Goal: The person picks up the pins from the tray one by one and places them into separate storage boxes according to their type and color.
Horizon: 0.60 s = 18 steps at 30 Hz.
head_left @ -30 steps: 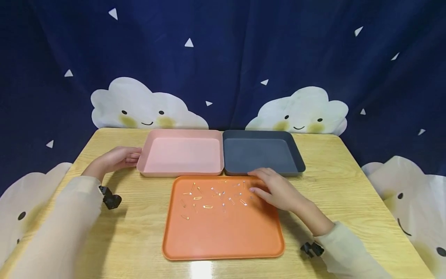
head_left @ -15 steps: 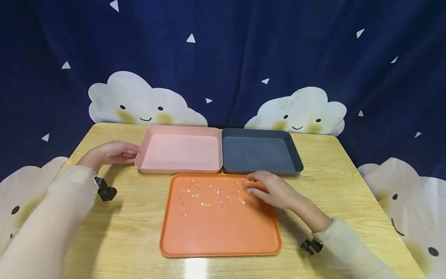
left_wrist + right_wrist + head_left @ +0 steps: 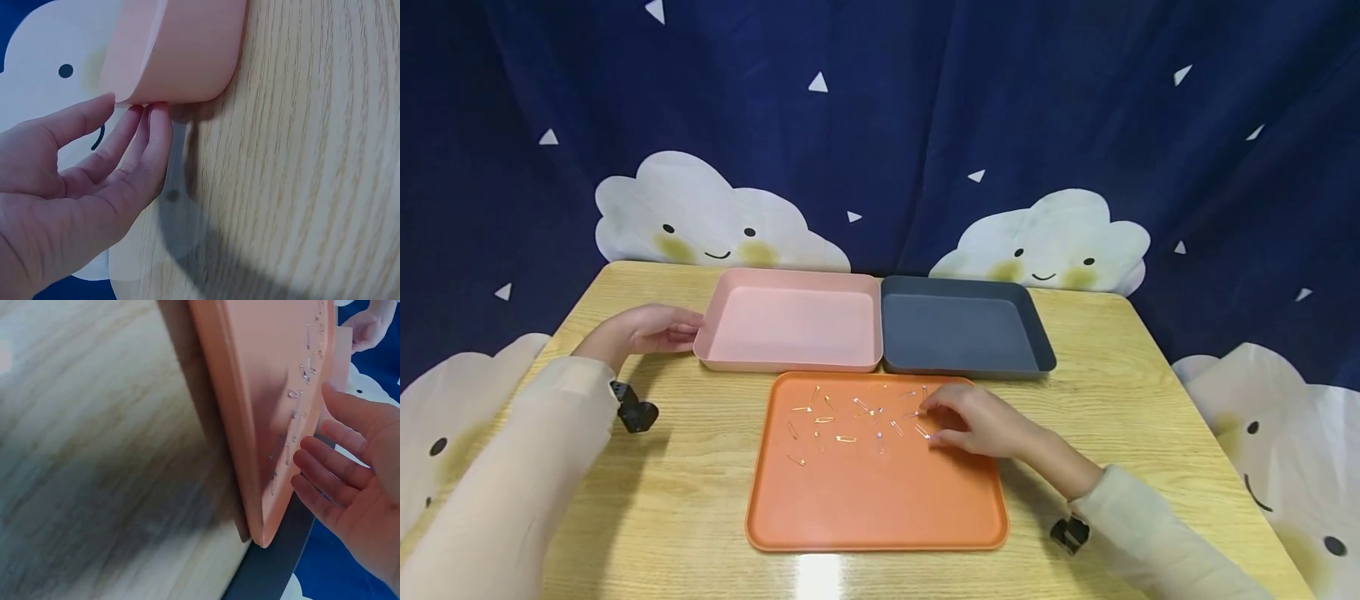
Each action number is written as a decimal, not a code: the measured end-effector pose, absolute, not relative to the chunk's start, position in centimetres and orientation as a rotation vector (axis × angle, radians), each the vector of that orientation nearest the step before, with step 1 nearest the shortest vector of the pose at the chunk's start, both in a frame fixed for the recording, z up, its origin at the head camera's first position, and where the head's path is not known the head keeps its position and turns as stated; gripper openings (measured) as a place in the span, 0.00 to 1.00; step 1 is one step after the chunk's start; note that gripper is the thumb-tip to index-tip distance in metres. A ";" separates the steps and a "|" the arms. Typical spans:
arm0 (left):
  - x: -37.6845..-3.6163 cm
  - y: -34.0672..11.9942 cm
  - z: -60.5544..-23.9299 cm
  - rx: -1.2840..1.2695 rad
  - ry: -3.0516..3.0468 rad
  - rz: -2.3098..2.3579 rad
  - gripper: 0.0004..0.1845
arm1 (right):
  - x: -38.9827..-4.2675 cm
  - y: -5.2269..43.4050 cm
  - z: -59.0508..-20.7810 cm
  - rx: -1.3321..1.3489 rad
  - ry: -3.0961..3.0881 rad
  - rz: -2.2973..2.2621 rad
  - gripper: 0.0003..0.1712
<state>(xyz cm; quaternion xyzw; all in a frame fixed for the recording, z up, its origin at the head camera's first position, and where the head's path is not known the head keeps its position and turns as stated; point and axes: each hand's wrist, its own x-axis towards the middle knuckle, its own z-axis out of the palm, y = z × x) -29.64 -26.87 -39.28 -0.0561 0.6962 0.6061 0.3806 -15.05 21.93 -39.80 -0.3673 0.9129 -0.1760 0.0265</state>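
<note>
My left hand (image 3: 658, 329) is at the left side of a pink rectangular tray (image 3: 801, 327). In the left wrist view its fingertips and thumb lie right at the tray's corner wall (image 3: 194, 56), the fingers loosely bent. Over the upper right of an orange tray (image 3: 880, 504) hovers my right hand (image 3: 985, 423), thumb and forefinger apart near several small safety pins (image 3: 846, 438). The right wrist view shows its fingers (image 3: 337, 464) spread and relaxed, with nothing held between them. The gold and silver pins lie scattered across the far half of the orange tray.
A dark blue-grey tray (image 3: 958, 325) stands beside the pink one, behind the orange tray. All three are on a light wooden table (image 3: 692, 483). Behind the table hangs a navy curtain (image 3: 880, 108) with clouds. Each wrist wears a small black camera (image 3: 636, 408).
My right hand has shifted slightly left over the orange tray, its fingers lower and closer to the pins. The left hand stays by the pink tray; the head view has tilted a little.
</note>
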 end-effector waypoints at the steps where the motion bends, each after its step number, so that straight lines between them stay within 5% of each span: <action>1: -29.6 -26.9 -39.3 -0.147 1.769 1.553 0.07 | -15.0 21.9 -39.9 -1.142 2.815 -0.539 0.20; 18: -29.3 -26.8 -39.2 -0.201 1.689 1.580 0.13 | -14.4 20.0 -40.6 -1.099 2.813 -0.592 0.15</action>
